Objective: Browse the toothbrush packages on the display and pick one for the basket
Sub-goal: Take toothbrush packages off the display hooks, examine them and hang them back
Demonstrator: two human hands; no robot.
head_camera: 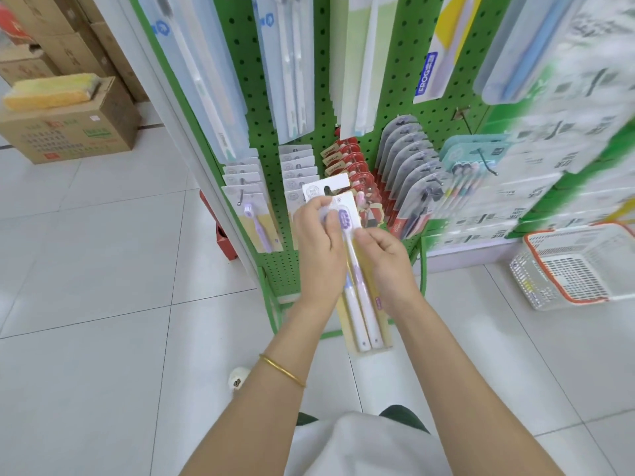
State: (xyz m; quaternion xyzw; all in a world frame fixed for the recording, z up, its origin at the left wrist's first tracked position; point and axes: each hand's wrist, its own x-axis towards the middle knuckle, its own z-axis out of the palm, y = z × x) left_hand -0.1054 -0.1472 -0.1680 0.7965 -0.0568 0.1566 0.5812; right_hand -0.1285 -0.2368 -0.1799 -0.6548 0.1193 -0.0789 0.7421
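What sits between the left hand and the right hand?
The toothbrush package, a two-brush card: left hand grips its top, right hand pinches its right edge. Seen in head view.

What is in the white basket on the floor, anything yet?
Empty, it seems: the basket shows only bare mesh inside. The toothbrush package is held by the left hand and right hand.

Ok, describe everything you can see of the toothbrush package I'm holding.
The toothbrush package is a long card with a clear plastic front, white on top, pale yellow below. It holds two white toothbrushes side by side, one with a purple head. Nearly upright before the pegboard display, its top is gripped by the left hand and its right edge pinched by the right hand.
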